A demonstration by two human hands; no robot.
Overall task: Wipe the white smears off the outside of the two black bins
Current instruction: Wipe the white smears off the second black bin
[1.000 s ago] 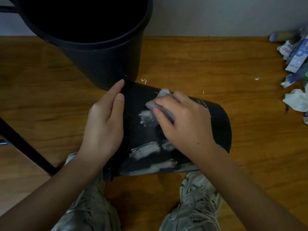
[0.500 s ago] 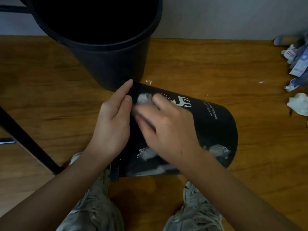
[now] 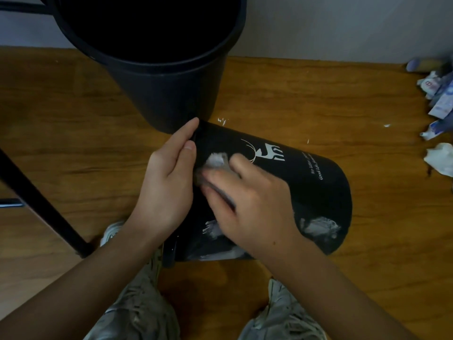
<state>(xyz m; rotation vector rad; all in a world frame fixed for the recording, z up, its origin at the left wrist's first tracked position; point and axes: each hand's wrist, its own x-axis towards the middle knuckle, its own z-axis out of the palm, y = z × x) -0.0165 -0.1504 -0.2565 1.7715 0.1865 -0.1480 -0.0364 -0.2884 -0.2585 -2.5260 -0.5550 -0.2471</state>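
Note:
A black bin (image 3: 306, 192) with a white deer print (image 3: 267, 153) lies on its side on the wooden floor. My left hand (image 3: 166, 182) rests against its left end, fingers fairly straight along the rim. My right hand (image 3: 255, 204) holds a grey-white cloth (image 3: 215, 160) and presses it onto the bin's side, close to my left fingers. White smears show near the right end (image 3: 318, 227) and below my right hand (image 3: 213, 229). The second black bin (image 3: 171, 94) stands upright just behind, its base touching the lying one.
Crumpled paper (image 3: 438, 163) and wrappers (image 3: 438, 99) lie by the wall at the right. A black metal leg (image 3: 41, 204) slants across the floor at the left. My two shoes (image 3: 137, 303) stand below the bin. White flecks (image 3: 221, 120) dot the floor.
My right hand slid the cloth leftward over the bin toward my left hand, uncovering the deer print. The upper smear seen a second ago is gone. My left hand stayed in place.

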